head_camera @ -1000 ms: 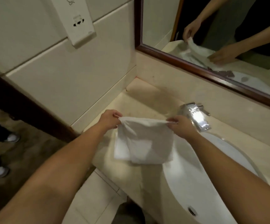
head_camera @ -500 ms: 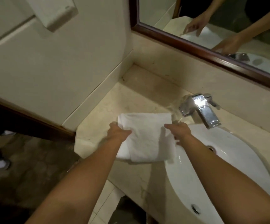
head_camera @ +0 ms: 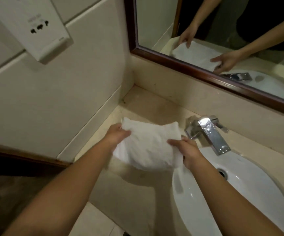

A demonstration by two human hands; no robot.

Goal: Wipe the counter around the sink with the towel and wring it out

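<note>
Pinching the white towel (head_camera: 148,147) at opposite edges, the left hand (head_camera: 116,135) grips its far-left corner and the right hand (head_camera: 188,150) its right edge, fingers curled; folded, rumpled, it hangs over the beige counter (head_camera: 148,108) beside the sink (head_camera: 240,193); wall socket (head_camera: 39,28) lettering is unreadable.

Both bare forearms reach forward from the bottom of the view, converging ahead. The left hand (head_camera: 118,134) sits a little farther out, back of the hand up, fingers curled in a pinch at the towel's (head_camera: 148,147) left edge. The right hand (head_camera: 187,151) sits nearer, thumb on top, fingers curled under, gripping the right edge.
</note>
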